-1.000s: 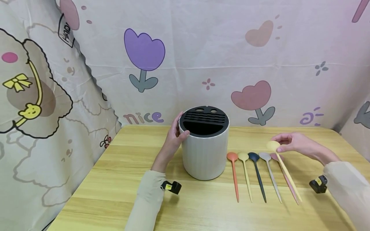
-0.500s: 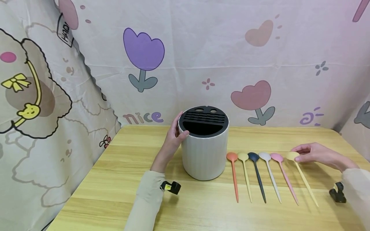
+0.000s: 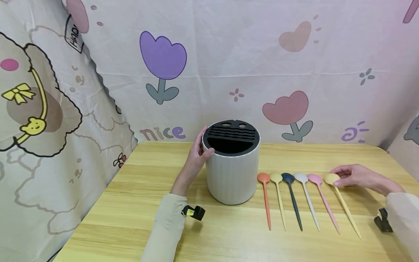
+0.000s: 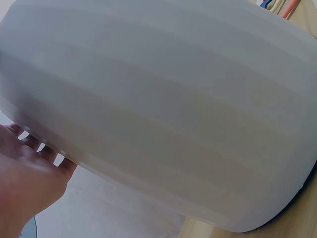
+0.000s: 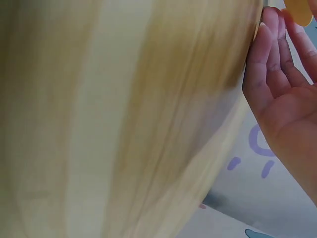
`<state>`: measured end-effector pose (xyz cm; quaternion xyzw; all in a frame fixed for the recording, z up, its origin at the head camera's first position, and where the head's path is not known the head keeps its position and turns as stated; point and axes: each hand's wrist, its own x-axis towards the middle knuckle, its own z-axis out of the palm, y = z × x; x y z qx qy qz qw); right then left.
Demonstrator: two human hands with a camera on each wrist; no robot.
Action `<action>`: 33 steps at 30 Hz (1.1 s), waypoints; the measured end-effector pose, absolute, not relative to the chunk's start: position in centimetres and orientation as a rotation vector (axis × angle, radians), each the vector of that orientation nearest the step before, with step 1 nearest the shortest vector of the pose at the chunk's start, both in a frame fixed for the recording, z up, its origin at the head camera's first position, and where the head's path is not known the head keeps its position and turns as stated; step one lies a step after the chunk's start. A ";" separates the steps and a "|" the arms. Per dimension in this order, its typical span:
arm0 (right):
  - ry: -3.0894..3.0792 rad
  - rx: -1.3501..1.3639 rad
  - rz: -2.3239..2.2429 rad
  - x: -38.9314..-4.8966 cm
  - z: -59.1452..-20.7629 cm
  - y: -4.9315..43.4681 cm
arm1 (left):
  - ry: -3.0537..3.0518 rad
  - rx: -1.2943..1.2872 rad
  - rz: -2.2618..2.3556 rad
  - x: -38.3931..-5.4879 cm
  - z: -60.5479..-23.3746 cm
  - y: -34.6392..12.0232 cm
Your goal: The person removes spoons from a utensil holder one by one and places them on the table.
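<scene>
A white ribbed utensil holder (image 3: pixel 231 178) with a slotted black top (image 3: pixel 231 138) stands upright on the table. My left hand (image 3: pixel 197 152) grips its left side near the rim, thumb on the front edge; in the left wrist view the fingers (image 4: pixel 30 144) lie along its wall. At the right end of a row of spoons, a pale yellow spoon (image 3: pixel 347 209) lies on the table. My right hand (image 3: pixel 360 177) pinches it at the bowl. Only part of that yellow bowl (image 5: pixel 299 11) shows in the right wrist view, beside the fingers.
Between the holder and the right hand lie an orange spoon (image 3: pixel 266 203), another yellow spoon (image 3: pixel 279 200), a dark blue spoon (image 3: pixel 294 203), a grey spoon (image 3: pixel 308 200) and a pink spoon (image 3: pixel 324 202), handles toward me. A printed cloth (image 3: pixel 212 54) hangs behind the wooden table (image 3: pixel 131 203).
My right hand has carried the yellow spoon from above the pink one rightward and down onto the table. The left hand has stayed on the holder.
</scene>
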<state>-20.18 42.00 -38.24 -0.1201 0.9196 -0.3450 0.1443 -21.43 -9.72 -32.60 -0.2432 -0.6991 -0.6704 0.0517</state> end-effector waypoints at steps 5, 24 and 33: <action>2.685 -0.369 -0.968 -20.3 -38.3 41.7 | -2.127 -0.749 -2.040 -21.3 -32.5 -9.8; 2.663 -0.272 -0.988 -20.0 -38.4 41.3 | -2.128 -0.749 -2.040 -21.3 -32.4 -9.6; 2.635 -0.196 -1.086 -19.9 -38.6 41.6 | -2.126 -0.734 -2.063 -21.5 -32.4 -9.5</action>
